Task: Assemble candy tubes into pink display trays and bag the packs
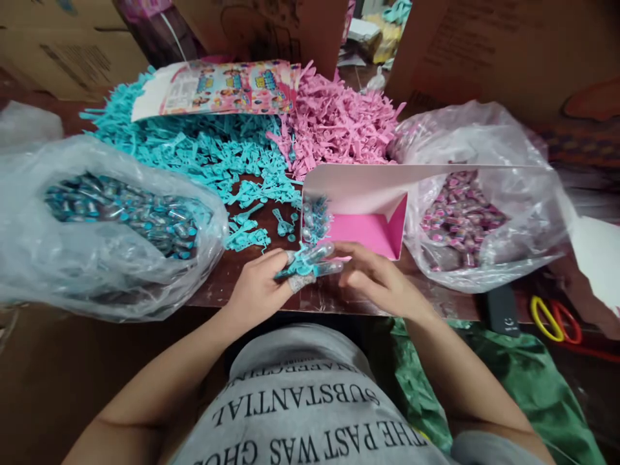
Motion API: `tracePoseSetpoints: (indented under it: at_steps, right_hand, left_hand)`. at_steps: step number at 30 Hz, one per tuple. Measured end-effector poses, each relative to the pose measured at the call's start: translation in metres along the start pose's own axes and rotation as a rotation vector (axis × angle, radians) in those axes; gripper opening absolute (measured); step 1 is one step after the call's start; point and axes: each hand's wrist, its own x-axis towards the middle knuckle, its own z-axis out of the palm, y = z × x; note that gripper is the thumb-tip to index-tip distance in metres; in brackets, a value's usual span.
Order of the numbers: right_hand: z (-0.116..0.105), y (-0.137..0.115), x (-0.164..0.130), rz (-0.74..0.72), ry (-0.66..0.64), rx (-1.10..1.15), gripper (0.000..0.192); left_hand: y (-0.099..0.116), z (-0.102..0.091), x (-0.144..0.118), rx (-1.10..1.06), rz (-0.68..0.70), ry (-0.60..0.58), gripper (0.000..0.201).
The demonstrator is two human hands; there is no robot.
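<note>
Clear plastic capsules with blue ends (310, 261) sit pinched between my left hand (259, 287) and right hand (372, 278), fingers closed, before the open pink cardboard box (363, 213); a loose grip could spill them off the table (339, 298).

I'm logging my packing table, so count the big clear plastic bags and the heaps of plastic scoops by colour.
Clear plastic bags of blue wrapped pieces: 1
Clear plastic bags of pink wrapped pieces: 1
Heaps of turquoise plastic scoops: 1
Heaps of pink plastic scoops: 1
Total: 4
</note>
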Motion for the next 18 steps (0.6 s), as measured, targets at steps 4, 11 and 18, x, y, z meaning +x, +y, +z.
tracePoseSetpoints:
  at_steps: [4, 11, 18]
  right_hand:
    - [-0.019, 0.000, -0.004, -0.104, 0.086, -0.058, 0.046]
    - [-0.105, 0.025, 0.035, -0.092, 0.346, -0.592, 0.032]
    - [-0.117, 0.060, 0.098, -0.059, 0.037, -0.880, 0.026]
  left_hand:
    - [0.008, 0.024, 0.028, -0.039, -0.028, -0.079, 0.019]
    - [-0.021, 0.005, 0.084, 0.256, 0.135, 0.119, 0.026]
    - [-0.050, 0.016, 0.120, 0.368, 0.275, 0.059, 0.044]
